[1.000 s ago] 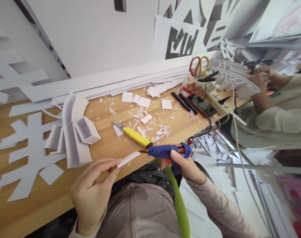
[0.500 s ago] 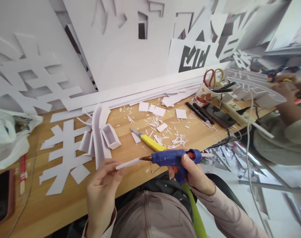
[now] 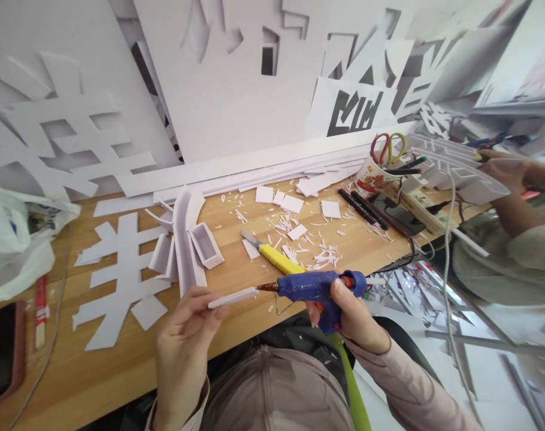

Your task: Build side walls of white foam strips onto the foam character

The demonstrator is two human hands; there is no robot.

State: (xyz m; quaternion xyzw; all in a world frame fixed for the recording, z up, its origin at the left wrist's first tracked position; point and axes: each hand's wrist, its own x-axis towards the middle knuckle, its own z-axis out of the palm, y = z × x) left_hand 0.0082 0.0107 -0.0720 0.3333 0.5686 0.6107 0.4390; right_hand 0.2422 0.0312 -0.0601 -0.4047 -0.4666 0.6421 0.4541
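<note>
Between the fingertips of my left hand point(image 3: 189, 335) is a thin white foam board strip point(image 3: 234, 297), held out to the right above the table's front edge. My right hand point(image 3: 356, 317) is wrapped round the handle of a blue hot glue gun point(image 3: 308, 286). The gun's brown nozzle meets the right end of the strip, and a glue stick point(image 3: 375, 281) pokes out of its back. Behind my left hand stands a curved white foam piece point(image 3: 185, 239) with a small open box shape point(image 3: 206, 245) against it. A flat white cut-out character point(image 3: 124, 275) lies to the left.
A yellow utility knife point(image 3: 279, 258) lies behind the glue gun among white scraps point(image 3: 294, 230). Black markers point(image 3: 362, 208) and a cup point(image 3: 372, 173) with scissors stand farther right, near a power strip point(image 3: 420, 206). A co-worker's hands point(image 3: 508, 170) are at the far right. A phone point(image 3: 3, 353) lies left.
The view has shifted slightly, so the table things appear a little lower and to the right. My grips are unchanged, and the nozzle remains at the strip's end.
</note>
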